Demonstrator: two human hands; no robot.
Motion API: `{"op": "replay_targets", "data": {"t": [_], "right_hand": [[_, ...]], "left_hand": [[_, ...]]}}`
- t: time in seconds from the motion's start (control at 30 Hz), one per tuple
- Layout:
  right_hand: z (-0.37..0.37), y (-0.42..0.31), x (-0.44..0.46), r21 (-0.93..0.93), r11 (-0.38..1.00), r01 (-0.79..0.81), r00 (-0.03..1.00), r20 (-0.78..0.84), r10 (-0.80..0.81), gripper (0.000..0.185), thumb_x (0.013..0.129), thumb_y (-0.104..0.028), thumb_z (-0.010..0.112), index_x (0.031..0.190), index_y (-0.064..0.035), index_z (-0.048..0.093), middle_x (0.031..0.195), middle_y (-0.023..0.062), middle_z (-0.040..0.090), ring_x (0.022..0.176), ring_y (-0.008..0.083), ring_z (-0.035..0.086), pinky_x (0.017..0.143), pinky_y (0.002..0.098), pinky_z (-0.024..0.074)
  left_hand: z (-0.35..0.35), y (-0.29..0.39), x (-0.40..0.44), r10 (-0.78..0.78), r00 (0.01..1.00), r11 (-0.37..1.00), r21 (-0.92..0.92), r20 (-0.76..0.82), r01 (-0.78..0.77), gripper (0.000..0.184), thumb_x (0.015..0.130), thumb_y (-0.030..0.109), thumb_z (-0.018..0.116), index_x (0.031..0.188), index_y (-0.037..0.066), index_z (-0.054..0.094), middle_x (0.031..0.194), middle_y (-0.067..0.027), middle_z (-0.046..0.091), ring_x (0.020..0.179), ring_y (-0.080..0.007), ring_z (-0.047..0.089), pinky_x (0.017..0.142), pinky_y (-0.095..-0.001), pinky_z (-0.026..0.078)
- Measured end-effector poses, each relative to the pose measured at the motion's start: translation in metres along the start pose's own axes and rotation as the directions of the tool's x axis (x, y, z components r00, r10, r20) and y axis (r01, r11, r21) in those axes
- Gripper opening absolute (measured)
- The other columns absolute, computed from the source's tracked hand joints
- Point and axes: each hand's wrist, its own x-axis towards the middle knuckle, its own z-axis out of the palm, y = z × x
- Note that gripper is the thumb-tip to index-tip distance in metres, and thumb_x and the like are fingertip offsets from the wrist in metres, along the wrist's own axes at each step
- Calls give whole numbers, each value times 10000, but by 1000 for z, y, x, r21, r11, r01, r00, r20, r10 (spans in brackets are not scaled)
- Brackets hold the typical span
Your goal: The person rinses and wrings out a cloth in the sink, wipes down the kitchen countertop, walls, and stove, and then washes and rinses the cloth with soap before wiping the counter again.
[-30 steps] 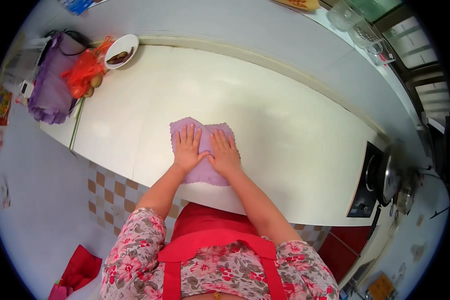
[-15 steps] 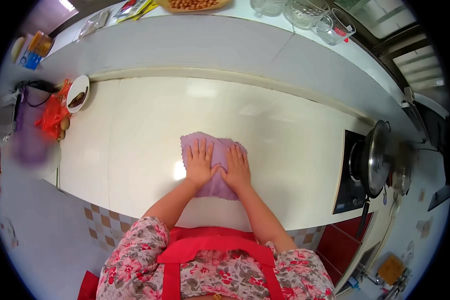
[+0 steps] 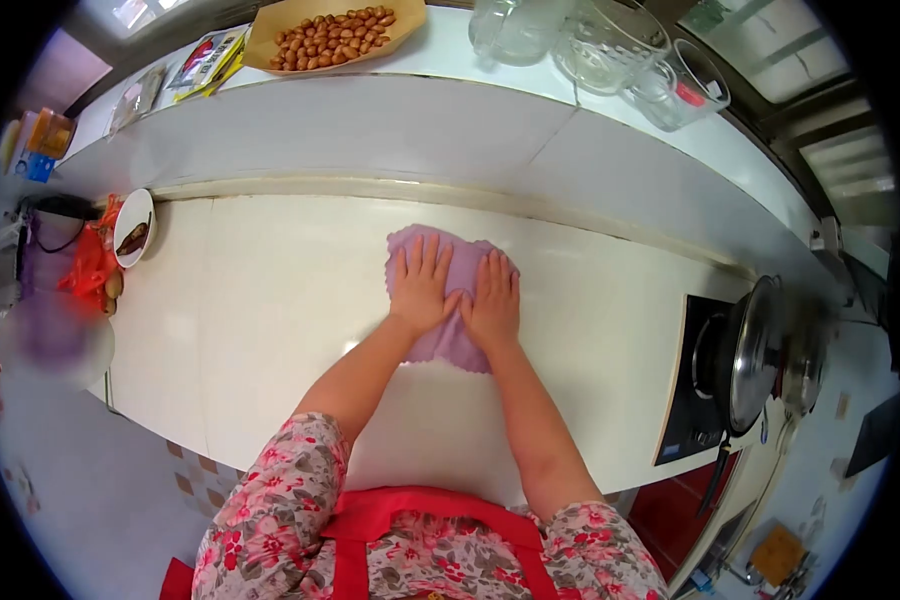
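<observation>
The left hand (image 3: pixel 422 292) and right hand (image 3: pixel 493 302) lie flat and spread on the cloth (image 3: pixel 448 350) near the middle of the counter (image 3: pixel 270 290), in what looks like wiping, and the next push seems to need both pressing evenly.

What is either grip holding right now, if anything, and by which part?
Nothing is grasped: the left grip and right grip are bare hands laid flat, palms down, on the purple cloth, which lies on the white countertop.
</observation>
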Motion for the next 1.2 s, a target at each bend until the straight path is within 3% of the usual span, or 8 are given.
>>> {"op": "replay_targets", "data": {"t": [0.27,0.4,0.53,0.73,0.93,1.0,1.2], "right_hand": [[1,32,64,26,998,50,999,-19,-50,669,841,-307,566,1389,32,385,1488,200,332,1394,347,283,1134,518,216],[3,28,64,36,999,-14,1000,13,13,669,846,-316,562,1405,2,380,1509,178,304,1415,322,245,1139,523,199],[-3,15,29,-38,999,7,997,71,-4,671,852,-323,561,1419,-18,370,1524,167,279,1430,307,217,1151,516,173],[-18,-9,-61,33,999,25,988,149,-30,682,867,-339,558,1424,-2,355,1531,185,257,1439,325,189,1156,521,149],[-33,-71,-158,29,995,90,966,240,-95,763,826,-409,609,1419,2,361,1511,215,274,1421,392,195,1136,577,137],[-38,-99,-173,54,995,86,944,313,-99,832,777,-464,652,1413,-5,375,1497,226,290,1406,419,212,1123,606,131],[-18,-162,-167,59,990,132,953,269,-143,895,724,-511,693,1407,-18,391,1482,245,304,1402,430,217,1115,625,118]], "left_hand": [[4,-7,54,-1,997,1000,-21,-71,-1,738,866,445,549,1456,58,333,1511,-205,281,1408,-408,205,1124,-590,135],[11,-2,47,6,992,1000,8,-124,-5,707,870,422,544,1451,70,349,1514,-194,284,1409,-403,208,1124,-586,140],[13,13,6,20,997,998,64,-69,-16,673,867,398,542,1443,94,375,1521,-181,279,1413,-394,206,1126,-582,140],[-3,26,-83,22,1000,1000,8,14,-22,713,848,448,561,1444,102,381,1534,-177,253,1416,-389,200,1121,-588,149],[-25,16,-176,33,995,999,-9,95,-32,756,831,492,585,1447,105,379,1538,-163,255,1421,-367,205,1121,-585,152],[-33,6,-204,22,995,1000,-15,98,-20,758,830,490,589,1449,107,376,1538,-158,260,1422,-362,209,1122,-583,154],[-63,-44,-243,-32,991,999,17,127,30,753,835,468,596,1470,150,347,1541,-136,264,1422,-337,222,1140,-542,146]]}}
